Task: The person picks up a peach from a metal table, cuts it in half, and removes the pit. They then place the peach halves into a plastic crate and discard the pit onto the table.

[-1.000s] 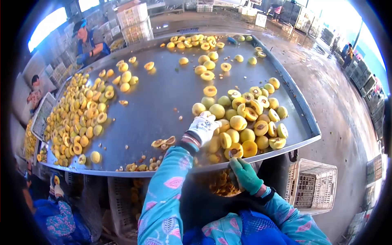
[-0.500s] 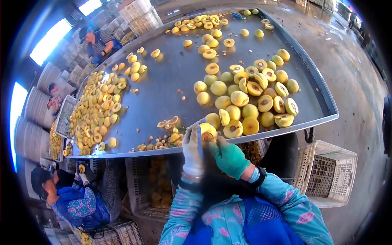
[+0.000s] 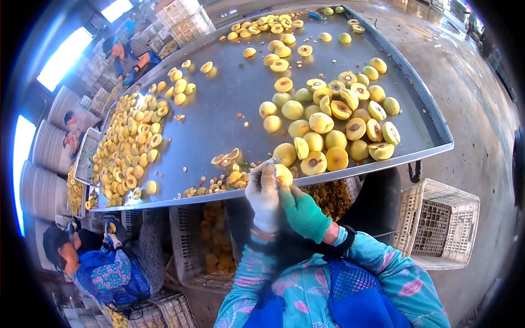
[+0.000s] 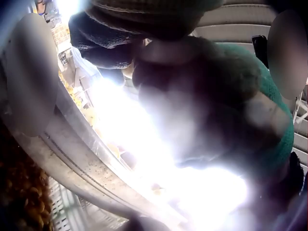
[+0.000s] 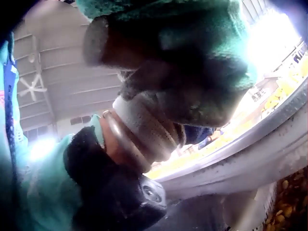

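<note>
Close to the table's front edge, my left hand (image 3: 263, 191), in a white glove, grips a half of a yellow peach (image 3: 284, 175). My right hand (image 3: 306, 215), in a green glove, is right beside it with curled fingers, its fingertips at the fruit's lower side. In the right wrist view a short brown handle (image 5: 122, 48) with a rounded grey end sticks out of the green glove; the tool's other end is hidden. The left wrist view is dark and glared, with both gloves close together. Halved and whole peaches (image 3: 321, 123) lie just beyond the hands.
The metal table (image 3: 219, 120) has a raised rim. A heap of peach halves (image 3: 128, 139) lies at its left, with stones and scraps (image 3: 205, 188) near the front edge. A plastic crate (image 3: 440, 224) stands at the right. Another person (image 3: 106, 268) sits at the left.
My left hand went from the peach pile back to the table edge, bringing a peach half to the right hand. Since then the half has turned between the hands, and its cut face shows less.
</note>
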Demonstrator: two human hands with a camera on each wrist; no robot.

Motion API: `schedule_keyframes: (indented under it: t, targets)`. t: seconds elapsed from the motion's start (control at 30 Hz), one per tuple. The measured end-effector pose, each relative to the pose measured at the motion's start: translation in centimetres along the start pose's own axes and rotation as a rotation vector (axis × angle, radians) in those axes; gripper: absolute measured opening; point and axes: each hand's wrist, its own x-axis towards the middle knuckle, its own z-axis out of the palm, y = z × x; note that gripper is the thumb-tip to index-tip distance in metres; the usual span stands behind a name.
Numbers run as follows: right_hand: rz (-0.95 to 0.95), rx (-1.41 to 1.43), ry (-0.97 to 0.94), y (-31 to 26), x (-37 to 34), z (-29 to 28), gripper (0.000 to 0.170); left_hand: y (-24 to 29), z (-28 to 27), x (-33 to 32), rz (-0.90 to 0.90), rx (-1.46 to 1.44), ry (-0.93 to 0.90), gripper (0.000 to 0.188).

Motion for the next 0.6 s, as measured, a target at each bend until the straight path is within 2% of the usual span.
schedule_keyframes:
  t: [0.07, 0.13, 0.2, 0.27, 0.3, 0.33, 0.4, 0.43, 0.47, 0.5, 0.53, 0.57, 0.6]
  targets:
    - [-0.007, 0.096, -0.005, -1.0, -0.1, -0.3, 0.038, 0.3, -0.3, -0.1, 0.013, 0.006, -0.025, 0.020]
    - [0.574, 0.490, -0.349, -3.4, -0.2, -2.2, 0.039, 1.0, -0.5, -0.3, -0.038, 0.097, -0.101, 0.019]
    - [0.611, 0.600, -0.439, -3.5, -0.4, -2.7, 0.039, 0.9, -1.3, -0.3, -0.039, 0.106, -0.144, 0.019]
    - [0.649, 0.714, -0.524, -2.9, -0.3, -2.7, 0.040, 1.4, -1.8, -0.5, -0.222, -0.014, -0.129, 0.020]
    - [0.748, 1.073, -0.689, -2.0, -0.1, -2.6, 0.039, 0.4, -2.5, -0.4, -0.263, -0.168, -0.140, 0.026]
    - [0.842, 1.438, -0.848, -1.4, -0.1, -2.4, 0.039, 1.2, -2.4, -0.7, -0.265, -0.168, -0.129, 0.026]
    - [0.808, 1.417, -0.886, -1.9, -0.1, -1.8, 0.040, 3.7, -2.3, -1.1, -0.468, -0.327, -0.025, 0.033]
    - [0.775, 1.394, -0.925, -2.5, -0.2, -1.5, 0.040, 3.6, -3.2, -1.0, -0.559, -0.336, -0.001, 0.043]
    - [0.741, 1.372, -0.965, -3.0, -0.4, -1.4, 0.041, 3.4, -4.4, -1.2, -0.493, -0.303, 0.047, 0.041]
    - [0.717, 1.137, -0.823, -3.1, -0.9, -2.0, 0.040, 1.8, -5.9, -0.6, -0.222, -0.160, 0.402, 0.040]
    - [0.783, 0.851, -0.818, -3.1, -0.3, -3.9, 0.037, 5.1, -8.2, -0.9, -0.403, -0.377, 0.302, 0.039]
    - [0.830, 0.599, -0.722, -1.2, 0.2, -5.1, 0.037, 6.0, -10.7, -0.6, -0.232, -0.097, 0.336, 0.040]
    - [0.863, 0.345, -0.622, 2.1, 1.0, -6.2, 0.038, 5.6, -13.3, 0.2, 0.009, 0.401, 0.429, 0.041]
